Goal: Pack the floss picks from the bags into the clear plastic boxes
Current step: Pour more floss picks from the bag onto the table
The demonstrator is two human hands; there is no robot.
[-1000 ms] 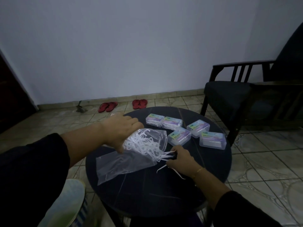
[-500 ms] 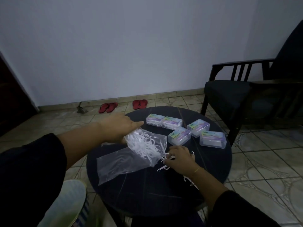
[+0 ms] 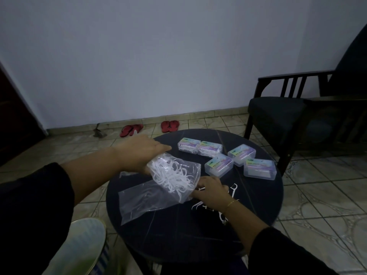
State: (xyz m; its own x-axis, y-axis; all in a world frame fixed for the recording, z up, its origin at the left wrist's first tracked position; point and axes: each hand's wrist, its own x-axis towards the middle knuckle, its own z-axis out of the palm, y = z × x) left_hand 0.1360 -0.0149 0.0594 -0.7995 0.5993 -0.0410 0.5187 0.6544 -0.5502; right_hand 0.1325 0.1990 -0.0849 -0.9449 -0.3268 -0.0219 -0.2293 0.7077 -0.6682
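I have 1 camera, on my head. It looks forward and down over the round table (image 3: 198,235), close

A: Any readable text?
B: None. The five boxes (image 3: 218,164) on the table (image 3: 178,235) carry coloured labels on their lids, print too small and blurred to read.
A: The bag (image 3: 158,187)?
B: Clear plastic, no print seen. No numbers or signs elsewhere.
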